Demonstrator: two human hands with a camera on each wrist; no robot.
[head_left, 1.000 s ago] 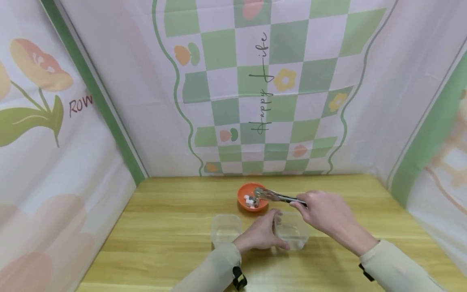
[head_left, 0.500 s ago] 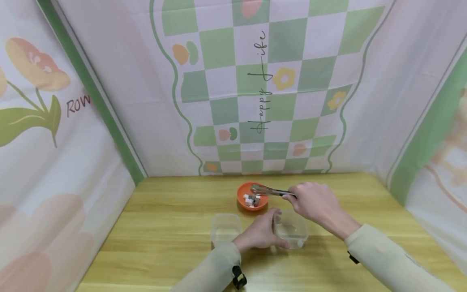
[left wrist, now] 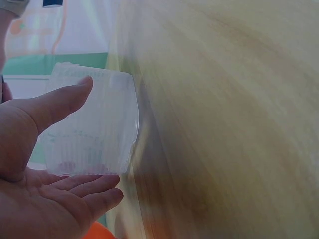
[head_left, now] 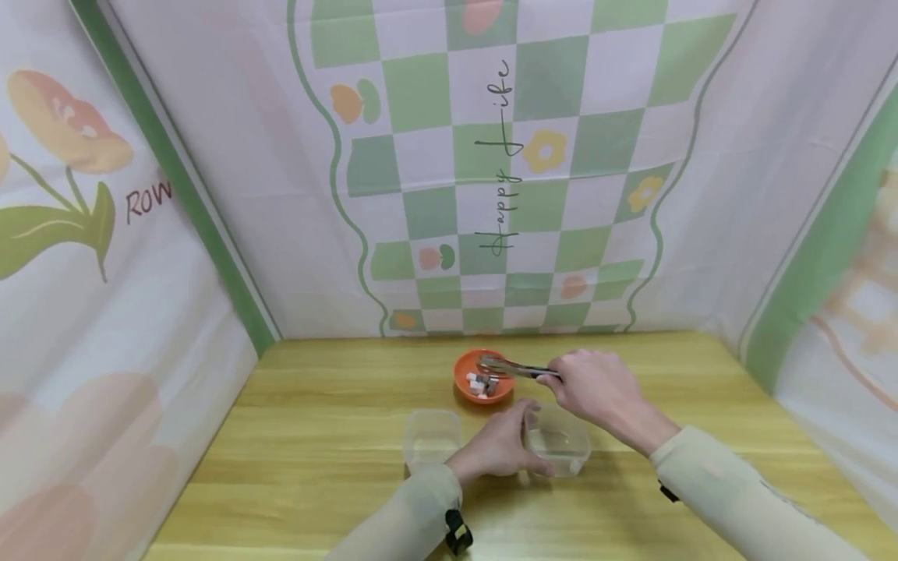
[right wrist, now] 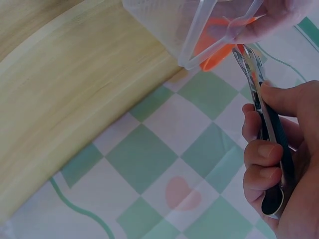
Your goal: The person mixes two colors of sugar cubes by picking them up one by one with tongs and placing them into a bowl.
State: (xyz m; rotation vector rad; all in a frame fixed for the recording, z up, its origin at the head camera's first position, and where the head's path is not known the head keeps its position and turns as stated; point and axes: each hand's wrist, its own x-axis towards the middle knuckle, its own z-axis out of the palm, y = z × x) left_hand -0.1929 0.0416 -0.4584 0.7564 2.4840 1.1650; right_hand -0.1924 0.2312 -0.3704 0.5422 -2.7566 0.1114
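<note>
My right hand [head_left: 592, 386] grips metal tongs [head_left: 508, 368] with a dark handle [right wrist: 275, 149]; the tong tips hang over a small orange bowl [head_left: 482, 378] that holds several small white and dark pieces. My left hand [head_left: 500, 448] holds the left side of a clear plastic container [head_left: 559, 441], thumb on its near wall and fingers curled round its side [left wrist: 89, 144]. A second clear container [head_left: 431, 439] stands just to the left of that hand, untouched.
The wooden table [head_left: 316, 436] is enclosed by patterned cloth walls: a green checkered panel [head_left: 491, 171] behind, flowered panels at left and right. The bowl sits near the back wall, the two containers closer to me.
My right hand has slid left with the tongs, bringing the tips further over the orange bowl. The left hand and both containers have stayed put.
</note>
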